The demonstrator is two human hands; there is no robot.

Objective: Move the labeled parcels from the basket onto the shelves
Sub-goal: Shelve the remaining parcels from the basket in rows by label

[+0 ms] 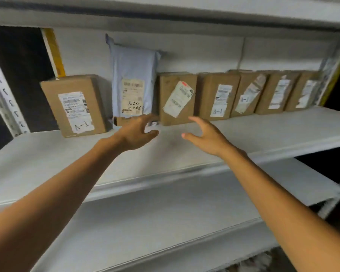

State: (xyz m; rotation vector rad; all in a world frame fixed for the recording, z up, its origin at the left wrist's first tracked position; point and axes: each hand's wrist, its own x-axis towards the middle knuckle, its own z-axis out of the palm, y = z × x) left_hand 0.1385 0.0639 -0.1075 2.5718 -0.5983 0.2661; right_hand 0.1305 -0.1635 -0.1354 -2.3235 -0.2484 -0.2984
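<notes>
Hands first, from the head camera: the left hand (137, 132) and right hand (206, 134) hold nothing. Their fingers are spread and loosely bent on either side of the foot of the cardboard box with the crooked label (177, 99) at frame centre. Whether any fingertip touches it I cannot tell.

That parcel stands upright on the white shelf board (273, 130), between a grey poly mailer (133, 75) and a box marked A-1 (218, 95).

This looks like squaring it into the row. Flat palms on both side faces, eased back evenly, should do it without knocking the mailer, which leans on the back wall.

The boxes look rigid, matte and sharp-cornered, and some paper labels are peeling. The mailer looks slick and limp. No basket is in view.
</notes>
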